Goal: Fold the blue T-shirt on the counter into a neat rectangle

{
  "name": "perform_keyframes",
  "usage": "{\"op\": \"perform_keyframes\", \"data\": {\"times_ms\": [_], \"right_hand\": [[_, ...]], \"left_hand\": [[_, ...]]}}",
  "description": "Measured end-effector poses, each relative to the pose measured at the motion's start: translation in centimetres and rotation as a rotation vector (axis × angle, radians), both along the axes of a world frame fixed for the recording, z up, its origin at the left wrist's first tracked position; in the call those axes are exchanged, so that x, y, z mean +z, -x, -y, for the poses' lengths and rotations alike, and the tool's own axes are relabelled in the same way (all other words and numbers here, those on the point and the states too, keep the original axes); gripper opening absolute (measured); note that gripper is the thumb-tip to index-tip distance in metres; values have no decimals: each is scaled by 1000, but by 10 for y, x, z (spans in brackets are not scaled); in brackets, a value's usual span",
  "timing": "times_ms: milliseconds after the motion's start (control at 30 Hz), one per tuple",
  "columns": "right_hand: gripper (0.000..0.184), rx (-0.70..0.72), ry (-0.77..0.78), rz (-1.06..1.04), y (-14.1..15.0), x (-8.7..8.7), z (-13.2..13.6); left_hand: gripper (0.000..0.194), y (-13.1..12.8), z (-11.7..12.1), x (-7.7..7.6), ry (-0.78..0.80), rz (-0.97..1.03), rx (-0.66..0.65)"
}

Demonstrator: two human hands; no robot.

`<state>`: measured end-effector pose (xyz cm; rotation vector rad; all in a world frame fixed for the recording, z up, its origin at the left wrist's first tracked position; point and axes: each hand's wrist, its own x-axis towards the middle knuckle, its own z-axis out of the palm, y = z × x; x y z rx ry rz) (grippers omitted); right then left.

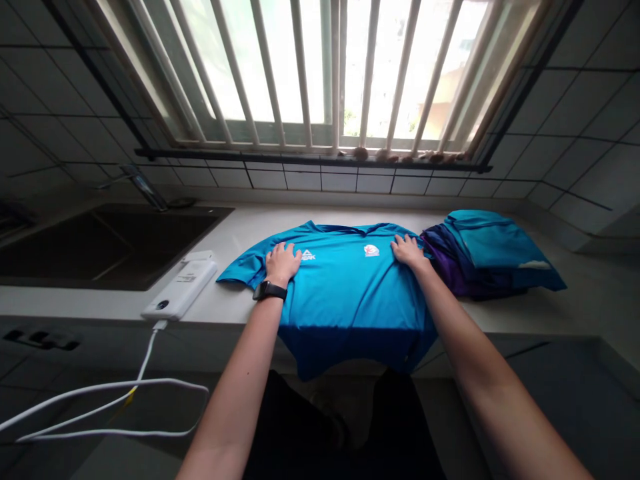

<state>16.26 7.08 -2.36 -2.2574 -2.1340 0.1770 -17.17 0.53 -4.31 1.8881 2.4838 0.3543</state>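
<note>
Your left hand (283, 263) lies palm down on the blue T-shirt (350, 293), fingers a little spread and closed on nothing; it rests on the chest, just beside the white lettering (308, 255). Your right hand (409, 251) is also laid out flat, its fingers spread near the shoulder on the other side; the round emblem (371, 251) sits between the two hands, closer to the right one.

The shirt is front up on the white counter (505, 321), its collar toward the window (330, 73); the sleeve by your left hand reaches out sideways over the counter, while the lower part hangs over the near edge — just in front of your dark trousers (270, 427). A dark watch (269, 291) circles your left wrist.

Close beside your right hand is a pile of clothes (493, 250), blue over purple and dark; off to the left lies a white device (181, 287) with a white cable (146, 360) running from its near end; beyond it is the dark sink (110, 247) with its tap (145, 188) — bars (300, 73) cross the bright window behind it all.
</note>
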Motion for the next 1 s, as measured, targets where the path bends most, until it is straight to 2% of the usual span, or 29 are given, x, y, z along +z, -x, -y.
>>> {"op": "perform_keyframes", "data": {"times_ms": [67,200,267,433,533,600,700,767,867,1000], "right_hand": [[53,-9,-42,4,9,4,-7],[49,331,-79,-8,53,8,-17],[48,385,-55,-10,73,7,-22],[63,206,-56,-100,97,7,-36],[65,202,-49,-125,100,11,-32],[65,220,14,-127,100,11,-21],[70,107,142,-111,96,5,2],[74,49,148,-90,94,-2,17],[75,70,109,-63,96,-9,36],[77,166,119,-61,92,-7,51]], "left_hand": [[49,2,-2,-1,-23,13,3],[48,4,-4,-3,-52,26,1],[47,5,-4,-4,-57,22,-6],[48,6,-2,-6,-63,14,-13],[48,6,-3,-5,-62,16,-19],[48,6,-4,-4,-60,26,-18],[48,7,-5,-4,-53,38,-21],[48,7,-5,-4,-48,43,-22],[48,7,-5,-3,-47,46,-22],[47,11,-4,3,-18,51,-46]]}}
